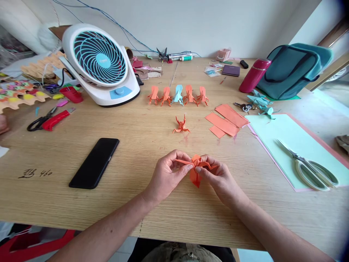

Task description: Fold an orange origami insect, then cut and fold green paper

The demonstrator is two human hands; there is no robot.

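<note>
Both hands low over the tabletop (152, 218) edge: left hand (166, 178) and right hand (218, 182) each pinching an orange paper figure (196, 168) between fingertips, just above the wood. Black phone (94, 162) to the left. Beyond, one small orange paper crab (181, 125); scissors (308, 165) on green sheet (286, 134) at right

You have a phone (94, 162) at left, a fan (100, 63) behind it, scissors (308, 165) on green paper (289, 140) at right.
</note>
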